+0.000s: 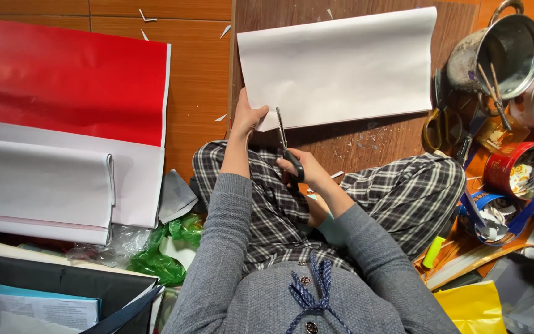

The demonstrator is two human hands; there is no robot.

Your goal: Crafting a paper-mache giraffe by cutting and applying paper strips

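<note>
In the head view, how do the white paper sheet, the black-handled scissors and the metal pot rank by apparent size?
1. White paper sheet
2. Metal pot
3. Black-handled scissors

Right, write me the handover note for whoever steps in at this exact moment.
Left hand: grips the lower left corner of the white sheet.
Right hand: holds the black-handled scissors, blades at the sheet's bottom edge beside the left hand.
Sheet lies on a brown board in front of the seated person.
Done: no cut line visible across the sheet.
Left: the cutting itself, by the look of it.
</note>
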